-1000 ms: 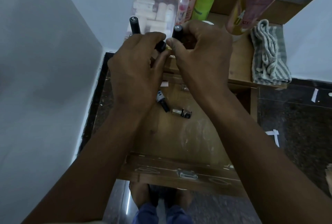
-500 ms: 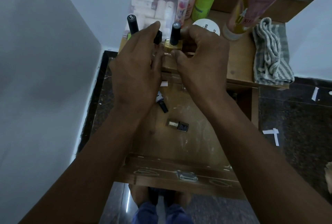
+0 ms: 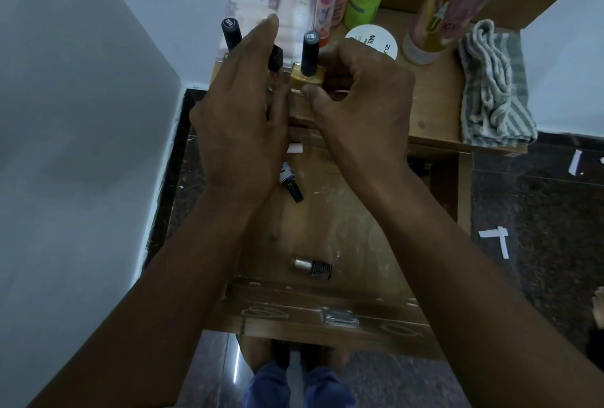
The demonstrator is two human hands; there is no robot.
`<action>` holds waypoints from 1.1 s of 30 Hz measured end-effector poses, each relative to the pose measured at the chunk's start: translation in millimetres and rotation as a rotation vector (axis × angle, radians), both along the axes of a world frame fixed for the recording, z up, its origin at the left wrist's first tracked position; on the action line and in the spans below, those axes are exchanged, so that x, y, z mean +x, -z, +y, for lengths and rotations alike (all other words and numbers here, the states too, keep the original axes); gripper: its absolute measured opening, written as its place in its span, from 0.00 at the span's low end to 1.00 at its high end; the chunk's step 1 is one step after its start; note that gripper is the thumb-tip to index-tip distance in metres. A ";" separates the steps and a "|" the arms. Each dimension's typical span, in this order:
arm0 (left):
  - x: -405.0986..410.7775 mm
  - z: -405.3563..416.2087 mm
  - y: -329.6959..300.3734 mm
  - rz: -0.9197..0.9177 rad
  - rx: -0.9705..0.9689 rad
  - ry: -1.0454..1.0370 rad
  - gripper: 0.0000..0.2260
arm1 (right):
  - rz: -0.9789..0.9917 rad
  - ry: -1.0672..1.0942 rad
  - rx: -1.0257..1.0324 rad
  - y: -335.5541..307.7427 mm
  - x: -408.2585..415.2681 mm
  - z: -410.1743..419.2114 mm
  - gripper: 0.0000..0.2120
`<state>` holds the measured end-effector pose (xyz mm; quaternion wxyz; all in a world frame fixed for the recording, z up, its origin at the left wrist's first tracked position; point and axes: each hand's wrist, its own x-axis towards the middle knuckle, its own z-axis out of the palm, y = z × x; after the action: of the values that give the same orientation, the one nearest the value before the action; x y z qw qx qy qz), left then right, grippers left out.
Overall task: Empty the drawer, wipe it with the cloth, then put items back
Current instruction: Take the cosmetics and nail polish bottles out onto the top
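Emptying phase is judged to be in hand: two small bottles are still left in the open drawer [image 3: 330,228]. The silver-bodied bottle [image 3: 312,266] lies on its side near the drawer front, long axis running left-right, black cap to the right. The second bottle [image 3: 290,182] lies on its side further back, axis diagonal, cap toward the drawer front, partly hidden under the left hand [image 3: 242,120].

Both hands are up at the front edge of the tabletop [image 3: 434,107], above and beyond the drawer contents. So the remaining bottles lie below and toward the person from either grip. The diagonal one is nearer the left hand; the silver one sits about midway between the forearms.

The right hand [image 3: 362,107] is curled loosely around the upright yellow nail polish bottle [image 3: 309,76], thumb just at its base; whether it is clamped or merely touched cannot be told. The left hand is held flat, fingers extended and open, beside a black-capped bottle [image 3: 276,58]; no grasp is visible.

The striped cloth [image 3: 493,87] lies untouched at the tabletop's right end, well apart from both hands.
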<state>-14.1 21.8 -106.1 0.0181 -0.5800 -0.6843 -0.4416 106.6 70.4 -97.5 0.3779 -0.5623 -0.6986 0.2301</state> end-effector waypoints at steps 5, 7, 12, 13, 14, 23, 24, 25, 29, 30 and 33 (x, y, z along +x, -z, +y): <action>5.2 -17.3 -8.8 0.015 0.038 0.076 0.22 | -0.005 0.019 0.033 -9.3 7.8 -5.3 0.15; 9.3 -33.0 -12.7 0.067 0.081 0.108 0.16 | -0.030 0.007 0.072 -15.2 17.5 -15.0 0.14; 3.3 -81.2 3.3 0.012 -0.288 0.458 0.08 | -0.090 -0.146 0.002 -12.9 47.8 -57.6 0.09; 0.2 -87.4 9.0 0.027 -0.414 0.539 0.08 | -0.128 -0.181 -0.044 -7.8 52.1 -65.7 0.09; -2.1 -91.7 15.4 0.053 -0.542 0.606 0.09 | -0.170 -0.210 -0.101 -1.8 55.1 -72.0 0.09; 18.7 -103.9 57.7 0.236 -1.000 0.724 0.14 | -0.388 -0.296 -0.209 59.0 30.2 -61.6 0.11; 22.2 -104.5 60.0 0.217 -1.021 0.722 0.14 | -0.422 -0.288 -0.187 63.6 26.5 -59.1 0.09; 25.3 -104.6 62.5 0.198 -1.049 0.721 0.14 | -0.438 -0.279 -0.175 68.4 23.1 -57.0 0.08; 24.2 -104.6 69.5 0.109 -1.185 0.708 0.14 | -0.417 -0.273 -0.192 86.6 2.6 -52.9 0.10; 22.0 -103.8 69.4 0.091 -1.209 0.704 0.13 | -0.415 -0.272 -0.203 89.6 -2.3 -53.3 0.11; 17.2 -99.0 66.1 0.062 -1.271 0.706 0.12 | -0.445 -0.241 -0.211 94.1 -9.2 -53.2 0.12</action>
<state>3.0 -77.2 -172.2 -0.4464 -0.6770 -0.5799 0.0785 97.4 17.2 -191.6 0.1244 -0.5479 -0.7986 0.2159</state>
